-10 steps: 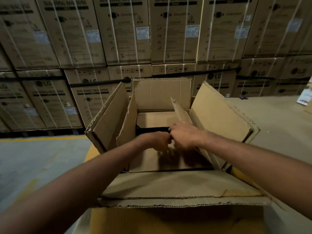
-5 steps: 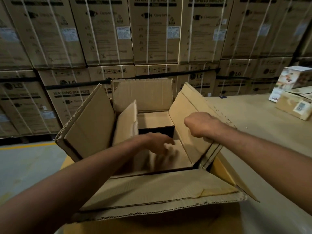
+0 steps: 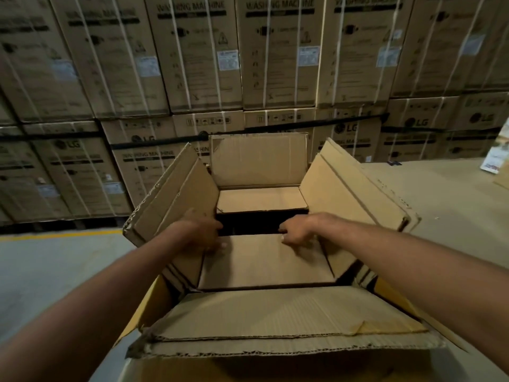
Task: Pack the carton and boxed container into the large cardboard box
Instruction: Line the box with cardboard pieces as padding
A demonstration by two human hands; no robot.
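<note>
Large cardboard box (image 3: 278, 318) opens upward, lengthwise away — left hand (image 3: 202, 232) and right hand (image 3: 298, 230) grip its inner flap (image 3: 261, 261).

Left hand (image 3: 202, 232), right hand (image 3: 298, 232) on bottom flap (image 3: 264, 261) inside open large cardboard box (image 3: 349, 194).

Large cardboard box (image 3: 355, 194): matt brown corrugated card, flap edges ragged, fluting exposed. Stacked washing-machine cartons (image 3: 278, 51): matt printed cardboard, pale strapping bands, paper labels. Floor (image 3: 49, 271): smooth grey concrete, dull.
</note>
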